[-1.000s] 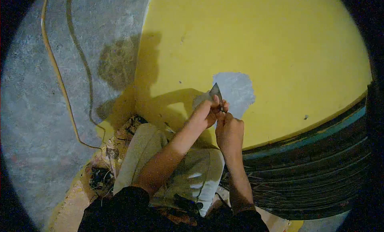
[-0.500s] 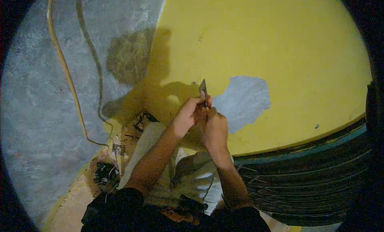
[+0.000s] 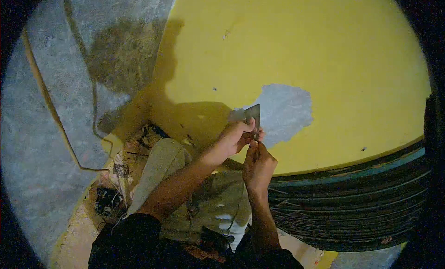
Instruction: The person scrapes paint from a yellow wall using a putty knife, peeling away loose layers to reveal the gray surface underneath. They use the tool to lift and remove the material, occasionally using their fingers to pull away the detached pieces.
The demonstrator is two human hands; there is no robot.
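A putty knife (image 3: pixel 254 112) with a flat, dull metal blade points upward in front of me. My left hand (image 3: pixel 234 138) is closed on it, its thumb lying along the blade's lower part. Just below, my right hand (image 3: pixel 259 168) has its fingers closed round the handle end, which is mostly hidden. Behind the blade is an irregular grey patch (image 3: pixel 288 112) with ragged edges in the yellow surface (image 3: pixel 352 65). Both hands are close together, in front of the patch's lower left side.
Rough grey surface (image 3: pixel 28 130) lies to the left, with a bent orange-brown cord or pipe (image 3: pixel 50 97). Dark ribbed layers (image 3: pixel 347 208) curve along the lower right. Dark tangled items (image 3: pixel 109 200) lie at lower left beside my knee (image 3: pixel 169 153). My shadow falls across the yellow surface.
The putty knife and both hands have shifted right and slightly down. The blade has turned to show its broad face. The view has moved, so the cord sits farther left.
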